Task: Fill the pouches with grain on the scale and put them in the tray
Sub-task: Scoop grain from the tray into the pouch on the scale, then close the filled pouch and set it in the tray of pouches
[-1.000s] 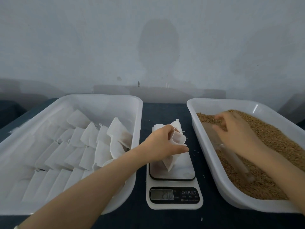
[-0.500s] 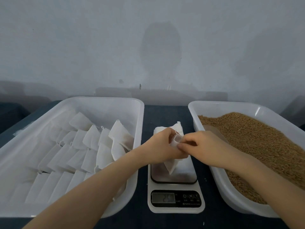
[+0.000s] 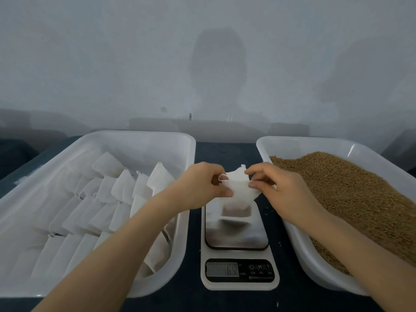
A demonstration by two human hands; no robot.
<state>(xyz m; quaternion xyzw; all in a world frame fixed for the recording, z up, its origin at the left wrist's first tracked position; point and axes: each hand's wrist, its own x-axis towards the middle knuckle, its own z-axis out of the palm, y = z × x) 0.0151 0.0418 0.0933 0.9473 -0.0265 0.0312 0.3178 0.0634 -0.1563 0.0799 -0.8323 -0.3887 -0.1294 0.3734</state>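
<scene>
A small white pouch [image 3: 239,192] hangs just above the plate of the white kitchen scale [image 3: 238,255]. My left hand [image 3: 202,185] pinches its top edge on the left, and my right hand [image 3: 279,188] pinches the top edge on the right. More white pouches [image 3: 234,175] show behind it between the two hands. The left white tray [image 3: 144,140] holds several rows of filled pouches [image 3: 108,199]. The right white tray [image 3: 292,145] is heaped with brown grain [image 3: 351,190]. The scale's display [image 3: 222,269] is lit, its digits blurred.
Both trays and the scale stand on a dark table [image 3: 225,152] against a pale wall. A few loose grains lie on the table beside the scale. The scoop seen before is out of sight.
My right hand left the grain tray and came to the pouch, letting go of the scoop. Both hands now hold the pouch by its top, lifted slightly off the scale plate.
</scene>
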